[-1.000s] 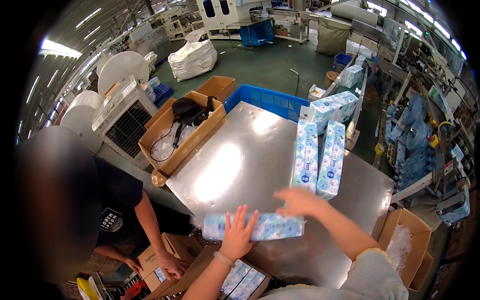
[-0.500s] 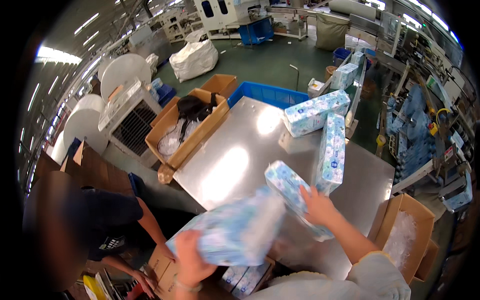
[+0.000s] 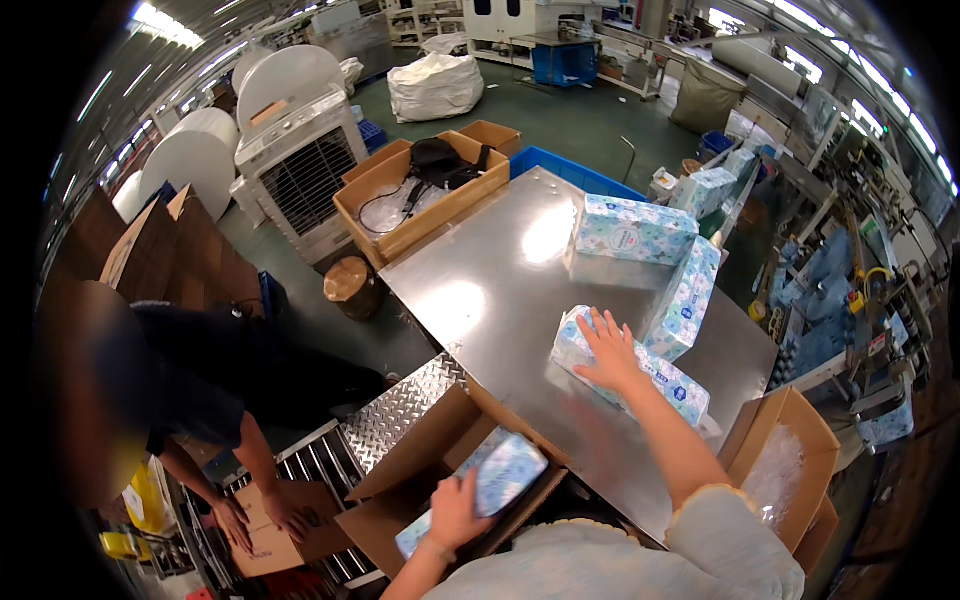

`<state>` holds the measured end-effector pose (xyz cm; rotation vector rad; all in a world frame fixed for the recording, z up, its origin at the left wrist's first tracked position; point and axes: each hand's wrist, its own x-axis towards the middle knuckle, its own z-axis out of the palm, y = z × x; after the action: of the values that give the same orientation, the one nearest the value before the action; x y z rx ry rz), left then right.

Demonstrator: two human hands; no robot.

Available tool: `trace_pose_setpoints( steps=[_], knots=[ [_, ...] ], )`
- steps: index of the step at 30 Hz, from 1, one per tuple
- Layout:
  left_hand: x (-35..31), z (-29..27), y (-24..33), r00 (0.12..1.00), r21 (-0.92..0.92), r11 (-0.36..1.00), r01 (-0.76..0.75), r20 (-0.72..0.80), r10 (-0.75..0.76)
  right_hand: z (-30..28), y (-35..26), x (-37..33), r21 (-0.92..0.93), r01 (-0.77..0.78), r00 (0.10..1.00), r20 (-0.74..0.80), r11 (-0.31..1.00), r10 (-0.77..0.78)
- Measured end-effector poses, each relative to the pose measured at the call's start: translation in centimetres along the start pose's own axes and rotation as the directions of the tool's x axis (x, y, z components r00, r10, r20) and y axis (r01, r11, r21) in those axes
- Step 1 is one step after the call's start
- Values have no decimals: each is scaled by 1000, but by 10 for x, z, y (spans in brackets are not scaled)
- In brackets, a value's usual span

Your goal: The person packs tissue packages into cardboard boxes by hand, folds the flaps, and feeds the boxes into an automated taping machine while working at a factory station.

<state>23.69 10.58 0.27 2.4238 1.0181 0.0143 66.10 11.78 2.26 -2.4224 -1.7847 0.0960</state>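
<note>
My left hand (image 3: 458, 512) is closed on a blue floral tissue pack (image 3: 512, 472) in an open cardboard carton (image 3: 420, 440) at the table's near edge. Beside that pack, more blue floral wrapping shows lower in the carton, partly hidden by the hand. My right hand (image 3: 612, 358) lies with fingers spread on the top of a long tissue pack (image 3: 672, 388) on the metal table (image 3: 480, 340). Just beyond it, another long pack (image 3: 685, 298) slants across the table, its far end close to a third pack (image 3: 637, 228).
Left of me a co-worker's hands (image 3: 262, 520) press on a flat carton (image 3: 270, 540) over a roller conveyor (image 3: 320, 460). A box with a black bag (image 3: 440, 160) and a blue crate (image 3: 570, 172) border the table's far side. More packs (image 3: 705, 190) sit on a line at far right.
My left hand has brought its blurred floral load down into the carton. My right hand has opened out flat on its pack. The co-worker's carton has moved left, and the view has shifted.
</note>
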Motion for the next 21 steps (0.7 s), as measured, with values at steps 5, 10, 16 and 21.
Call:
trace_pose_setpoints(
  steps=[5,10,16,21],
  knots=[
    [0,107,-37,964,5,999,-44,261,41,6,8,7,77,-29,996,92,997,22],
    [0,108,-42,938,-14,1000,4,348,1,-14,13,-57,-10,-207,969,135,978,207],
    [2,109,-44,939,2,1000,-3,343,2,29,37,-85,-31,-145,989,-14,989,144],
    [1,103,-43,938,-39,999,11,346,3,39,-9,-36,-23,-149,988,-46,989,148]
  ],
)
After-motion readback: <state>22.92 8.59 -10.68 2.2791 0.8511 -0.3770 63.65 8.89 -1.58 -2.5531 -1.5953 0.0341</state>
